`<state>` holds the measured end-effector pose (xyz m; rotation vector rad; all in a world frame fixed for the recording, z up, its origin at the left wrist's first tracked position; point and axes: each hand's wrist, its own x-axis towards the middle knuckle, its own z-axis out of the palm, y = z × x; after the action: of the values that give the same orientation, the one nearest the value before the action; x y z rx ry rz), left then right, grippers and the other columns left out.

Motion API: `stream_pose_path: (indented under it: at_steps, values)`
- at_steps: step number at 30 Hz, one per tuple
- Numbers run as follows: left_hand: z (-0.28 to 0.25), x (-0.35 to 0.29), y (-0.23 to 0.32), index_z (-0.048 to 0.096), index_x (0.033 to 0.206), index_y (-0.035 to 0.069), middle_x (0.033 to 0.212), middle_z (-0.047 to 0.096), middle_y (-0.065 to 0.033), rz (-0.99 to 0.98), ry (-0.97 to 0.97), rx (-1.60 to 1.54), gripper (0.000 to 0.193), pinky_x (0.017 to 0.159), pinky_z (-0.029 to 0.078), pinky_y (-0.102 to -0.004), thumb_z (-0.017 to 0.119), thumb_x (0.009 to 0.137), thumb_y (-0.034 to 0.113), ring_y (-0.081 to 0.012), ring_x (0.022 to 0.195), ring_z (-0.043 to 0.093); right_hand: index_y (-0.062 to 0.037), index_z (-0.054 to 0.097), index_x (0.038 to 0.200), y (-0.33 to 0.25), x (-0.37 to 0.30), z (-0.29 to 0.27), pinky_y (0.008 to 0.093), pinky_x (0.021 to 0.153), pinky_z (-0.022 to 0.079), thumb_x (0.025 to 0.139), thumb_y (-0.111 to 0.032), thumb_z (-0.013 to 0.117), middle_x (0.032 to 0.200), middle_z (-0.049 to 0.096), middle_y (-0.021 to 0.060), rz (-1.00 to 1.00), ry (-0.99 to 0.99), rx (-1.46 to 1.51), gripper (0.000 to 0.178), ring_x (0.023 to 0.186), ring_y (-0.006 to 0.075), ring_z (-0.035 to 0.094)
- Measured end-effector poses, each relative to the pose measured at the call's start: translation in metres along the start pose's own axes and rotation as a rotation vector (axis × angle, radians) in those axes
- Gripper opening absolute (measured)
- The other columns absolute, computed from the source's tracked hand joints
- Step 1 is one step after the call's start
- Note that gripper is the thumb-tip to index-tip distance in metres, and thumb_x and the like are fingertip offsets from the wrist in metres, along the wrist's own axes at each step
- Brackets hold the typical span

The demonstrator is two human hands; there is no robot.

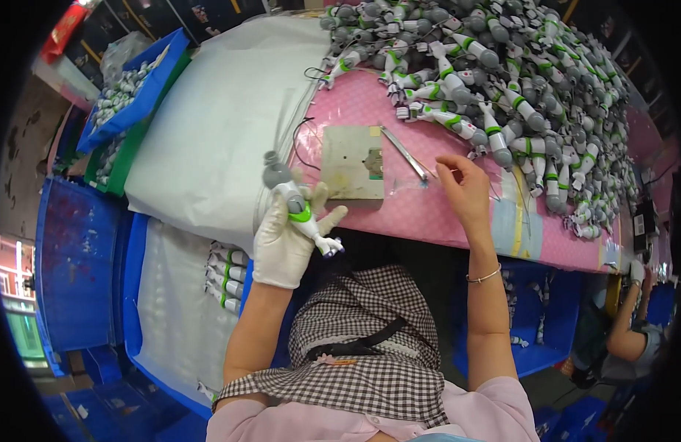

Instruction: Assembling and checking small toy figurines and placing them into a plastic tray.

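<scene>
White glove [276, 258] on left hand [283, 239]; silver bracelet [485, 276]; pale pink top [491, 414]; black-and-white checked apron [355, 394].

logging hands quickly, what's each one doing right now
Left hand: holding a white, grey and green toy part.
Right hand: fingers curled; cannot tell whether it holds anything.

A heap of toy parts [532, 81] is covering the upper right of the table [421, 218]. At centre, a box [342, 166] is lying on the table — a hand tool [404, 152] resting just to its right, a sheet [215, 103] spreading to its left. Stacked bins [160, 78] are standing upper left, more parts [226, 278] sitting in a bin [135, 295] lower left.
</scene>
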<state>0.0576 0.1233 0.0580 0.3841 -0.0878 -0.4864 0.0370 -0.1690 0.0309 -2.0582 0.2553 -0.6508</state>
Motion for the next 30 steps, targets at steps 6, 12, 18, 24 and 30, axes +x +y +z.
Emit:
stream_pose_path:
  at_steps: [6, 12, 18, 24, 30]
  values:
    - [0.031, 0.013, -0.015, 0.047, 0.106, 0.008, 0.117, 0.054, -0.0093, 0.271, 0.078, 0.154, 0.02, 0.096, 0.048, -0.0526, 0.057, 0.089, 0.006, -0.0335, 0.109, 0.055, -0.0033, 0.065, 0.085, -0.01, 0.011, 0.014, 0.0381, 0.065, 0.046, 0.079, -0.021, 0.066, 0.083, 0.061, 0.0112, -0.082, 0.001, -0.556, 0.018, 0.073, 0.0275, 0.058]
    - [0.015, 0.034, -0.047, 0.046, 0.107, 0.006, 0.111, 0.057, -0.0119, 0.294, 0.33, 0.25, 0.029, 0.089, 0.053, -0.041, 0.065, 0.085, 0.007, -0.0266, 0.102, 0.059, -0.0015, 0.06, 0.084, -0.009, 0.011, 0.022, 0.0409, 0.067, 0.045, 0.08, -0.019, 0.064, 0.083, 0.058, 0.0137, -0.148, 0.046, -0.824, 0.018, 0.076, 0.0347, 0.055]
    - [0.013, 0.024, -0.054, 0.047, 0.106, 0.009, 0.112, 0.057, -0.0107, 0.38, 0.36, 0.279, 0.028, 0.089, 0.053, -0.0389, 0.065, 0.085, 0.011, -0.0255, 0.103, 0.059, 0.0006, 0.062, 0.101, -0.073, -0.042, 0.038, 0.0228, 0.061, 0.048, 0.084, 0.0, 0.06, 0.079, 0.063, 0.0059, 0.003, -0.116, 0.404, 0.017, 0.069, 0.0084, 0.06]
    - [0.009, 0.026, -0.061, 0.048, 0.107, 0.01, 0.111, 0.057, -0.0091, 0.403, 0.36, 0.354, 0.026, 0.089, 0.051, -0.036, 0.063, 0.087, 0.015, -0.0222, 0.101, 0.058, 0.0007, 0.067, 0.094, -0.093, -0.059, 0.077, 0.0269, 0.047, 0.042, 0.073, 0.005, 0.065, 0.064, 0.058, 0.0095, -0.381, -0.002, 0.216, 0.022, 0.05, 0.0167, 0.055]
    - [0.007, 0.026, -0.062, 0.047, 0.107, 0.006, 0.109, 0.058, -0.0084, 0.445, 0.359, 0.38, 0.027, 0.087, 0.051, -0.0327, 0.064, 0.087, 0.012, -0.0196, 0.098, 0.059, 0.001, 0.065, 0.086, -0.095, -0.056, 0.08, 0.0284, 0.043, 0.04, 0.07, 0.005, 0.066, 0.059, 0.054, 0.0084, -0.427, 0.036, 0.096, 0.016, 0.048, 0.0166, 0.052]
